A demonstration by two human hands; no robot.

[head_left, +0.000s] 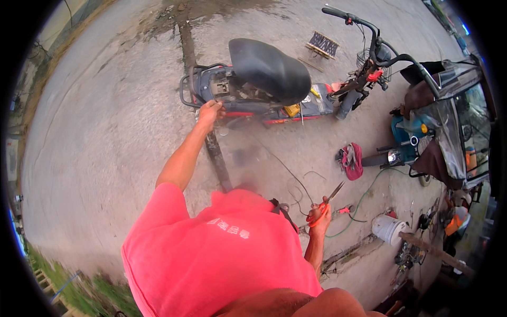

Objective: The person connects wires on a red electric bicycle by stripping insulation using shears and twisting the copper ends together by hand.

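Observation:
My left hand is at the rear side of an electric scooter, its fingers closed in a pinch by the body's edge. What they hold, if anything, is too small to make out. The scooter's black seat is tipped up, baring the compartment under it. Low on the right, my right hand is wrapped round the orange handles of a pair of scissors, blades pointing up and away. A thin dark wire runs over the ground to beside this hand; whether the hand grips it too, I cannot tell.
On the scooter's footboard lie a yellow item and small tools. A pink bag sits on the concrete, near a green hose and a white bucket. A covered teal vehicle stands at the right.

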